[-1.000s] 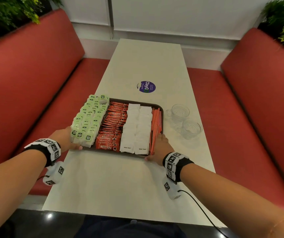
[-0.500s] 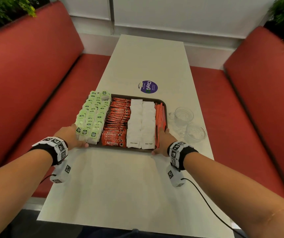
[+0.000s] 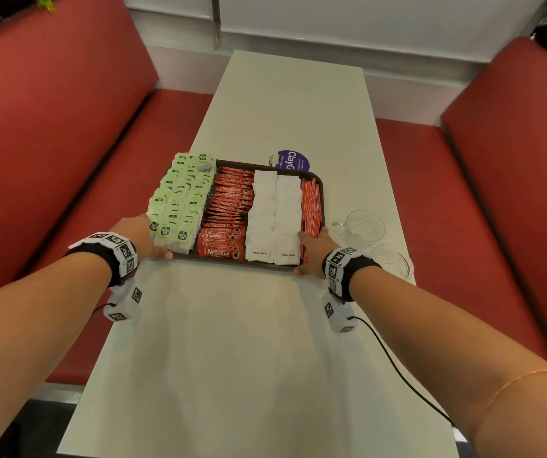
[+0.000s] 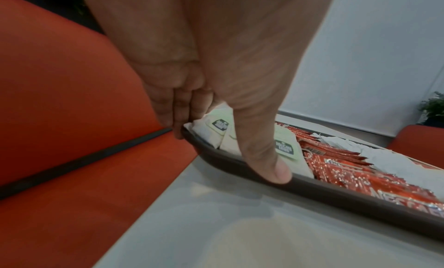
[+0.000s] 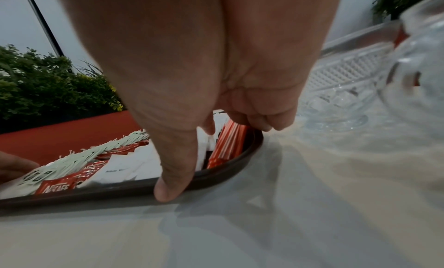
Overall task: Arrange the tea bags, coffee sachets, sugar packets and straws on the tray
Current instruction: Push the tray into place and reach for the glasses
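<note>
The brown tray (image 3: 232,261) lies on the white table, filled in rows: green tea bags (image 3: 179,200) at the left, red coffee sachets (image 3: 229,213), white sugar packets (image 3: 275,213), and orange straws (image 3: 311,206) at the right. My left hand (image 3: 140,233) grips the tray's near left corner. Its thumb (image 4: 264,158) lies on the near rim (image 4: 336,192) and the fingers curl round the left edge. My right hand (image 3: 313,249) grips the near right corner the same way, with its thumb (image 5: 173,177) on the rim (image 5: 96,194).
Two glass cups (image 3: 363,226) (image 3: 391,259) stand just right of the tray, close to my right wrist. A purple round sticker (image 3: 290,160) on the table touches the tray's far edge. Red bench seats flank the table on both sides.
Both hands have slid the tray away from me along the table; its far edge now reaches the purple sticker. The grips have stayed the same.
</note>
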Action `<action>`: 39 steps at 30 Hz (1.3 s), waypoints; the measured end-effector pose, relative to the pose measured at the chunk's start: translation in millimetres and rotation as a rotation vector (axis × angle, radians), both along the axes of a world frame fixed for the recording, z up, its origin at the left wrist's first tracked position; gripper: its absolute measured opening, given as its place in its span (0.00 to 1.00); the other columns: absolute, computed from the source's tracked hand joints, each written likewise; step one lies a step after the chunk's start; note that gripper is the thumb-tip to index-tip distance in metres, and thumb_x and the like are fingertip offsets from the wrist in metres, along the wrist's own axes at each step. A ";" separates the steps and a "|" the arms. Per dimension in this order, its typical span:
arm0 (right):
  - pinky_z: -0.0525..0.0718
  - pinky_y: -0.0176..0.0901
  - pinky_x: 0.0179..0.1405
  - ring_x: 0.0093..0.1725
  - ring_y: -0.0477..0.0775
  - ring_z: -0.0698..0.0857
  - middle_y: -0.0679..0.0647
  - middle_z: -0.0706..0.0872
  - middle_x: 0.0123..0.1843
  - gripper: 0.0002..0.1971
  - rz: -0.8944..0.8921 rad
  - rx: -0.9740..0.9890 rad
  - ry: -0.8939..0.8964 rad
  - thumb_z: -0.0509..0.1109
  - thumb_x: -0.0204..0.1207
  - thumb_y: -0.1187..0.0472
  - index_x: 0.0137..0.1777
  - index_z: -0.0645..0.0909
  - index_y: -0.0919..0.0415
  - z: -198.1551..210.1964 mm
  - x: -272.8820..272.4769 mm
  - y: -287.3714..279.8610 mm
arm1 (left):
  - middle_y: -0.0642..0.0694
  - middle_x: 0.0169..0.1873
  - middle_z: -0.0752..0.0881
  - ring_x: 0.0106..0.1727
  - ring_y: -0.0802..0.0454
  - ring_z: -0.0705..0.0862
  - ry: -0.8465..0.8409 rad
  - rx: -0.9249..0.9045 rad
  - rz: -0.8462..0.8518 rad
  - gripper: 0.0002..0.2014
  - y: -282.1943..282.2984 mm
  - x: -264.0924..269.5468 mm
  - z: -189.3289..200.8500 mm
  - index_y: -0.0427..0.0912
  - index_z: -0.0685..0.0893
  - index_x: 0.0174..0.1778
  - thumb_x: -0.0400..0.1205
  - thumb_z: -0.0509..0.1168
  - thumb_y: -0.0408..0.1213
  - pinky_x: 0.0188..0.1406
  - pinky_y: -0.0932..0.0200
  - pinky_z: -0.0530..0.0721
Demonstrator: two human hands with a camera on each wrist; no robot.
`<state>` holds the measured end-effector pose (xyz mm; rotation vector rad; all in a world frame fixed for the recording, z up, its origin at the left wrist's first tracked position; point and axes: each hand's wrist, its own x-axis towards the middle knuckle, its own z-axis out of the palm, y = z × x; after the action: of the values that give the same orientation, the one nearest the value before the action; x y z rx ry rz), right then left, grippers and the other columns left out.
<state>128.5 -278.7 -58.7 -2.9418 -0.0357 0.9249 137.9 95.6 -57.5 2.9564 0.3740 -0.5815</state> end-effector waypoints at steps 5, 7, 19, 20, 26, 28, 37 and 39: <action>0.72 0.62 0.79 0.81 0.79 0.66 0.78 0.39 0.86 0.41 0.019 -0.058 0.028 0.73 0.77 0.38 0.84 0.62 0.57 0.2 12.7 4.7 | 0.48 0.45 0.77 0.45 0.47 0.77 -0.005 0.010 -0.021 0.44 -2.4 8.6 1.6 0.39 0.73 0.66 0.63 0.80 0.64 0.41 0.56 0.75; 0.65 0.63 0.82 0.80 0.78 0.67 0.79 0.49 0.85 0.39 0.016 -0.063 0.034 0.71 0.78 0.39 0.81 0.65 0.60 2.4 13.3 5.6 | 0.48 0.44 0.76 0.45 0.47 0.77 0.002 0.018 -0.024 0.44 -2.8 10.1 2.6 0.39 0.73 0.66 0.64 0.80 0.64 0.41 0.56 0.75; 0.72 0.64 0.79 0.81 0.78 0.65 0.76 0.38 0.86 0.47 -0.015 0.027 -0.010 0.78 0.74 0.41 0.85 0.57 0.57 -0.1 13.0 2.5 | 0.42 0.55 0.84 0.53 0.42 0.83 0.067 0.068 0.006 0.48 -12.1 12.6 13.9 0.37 0.73 0.70 0.61 0.82 0.62 0.54 0.49 0.84; 0.73 0.63 0.78 0.80 0.76 0.68 0.74 0.40 0.87 0.50 -0.024 0.054 -0.016 0.79 0.72 0.41 0.86 0.55 0.56 1.4 12.1 1.7 | 0.40 0.59 0.83 0.57 0.40 0.84 0.061 0.071 0.025 0.50 -16.9 13.6 17.8 0.36 0.72 0.71 0.60 0.83 0.60 0.58 0.46 0.84; 0.76 0.55 0.75 0.76 0.65 0.75 0.63 0.67 0.82 0.48 0.040 0.245 -0.150 0.80 0.71 0.42 0.85 0.61 0.59 36.1 -12.3 -16.8 | 0.37 0.81 0.66 0.81 0.39 0.65 -0.316 -0.088 -0.233 0.54 -105.1 18.2 57.3 0.36 0.61 0.82 0.67 0.82 0.54 0.81 0.41 0.66; 0.73 0.51 0.75 0.77 0.62 0.74 0.60 0.69 0.82 0.47 0.022 0.326 -0.242 0.81 0.72 0.46 0.85 0.60 0.59 55.9 -22.9 -34.7 | 0.39 0.81 0.67 0.81 0.41 0.67 -0.386 -0.210 -0.367 0.49 -152.1 23.9 64.9 0.39 0.63 0.83 0.71 0.79 0.55 0.81 0.44 0.66; 0.74 0.51 0.76 0.80 0.59 0.73 0.56 0.69 0.84 0.66 -0.223 0.307 -0.283 0.91 0.55 0.46 0.87 0.50 0.56 78.9 -57.6 -149.6 | 0.44 0.81 0.70 0.80 0.45 0.70 -0.183 -0.306 -0.783 0.47 -338.9 38.1 60.8 0.44 0.62 0.84 0.73 0.78 0.53 0.77 0.52 0.68; 0.73 0.51 0.77 0.80 0.59 0.72 0.56 0.69 0.84 0.67 -0.235 0.280 -0.221 0.91 0.54 0.47 0.87 0.51 0.57 69.6 -64.3 -165.6 | 0.42 0.79 0.71 0.78 0.43 0.72 -0.119 -0.256 -0.818 0.48 -361.3 41.4 55.5 0.42 0.63 0.84 0.72 0.79 0.54 0.76 0.50 0.71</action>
<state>64.3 -444.3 10.9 -2.6972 0.1538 0.5140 179.3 -265.7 -2.0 2.7679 -0.8882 -0.4541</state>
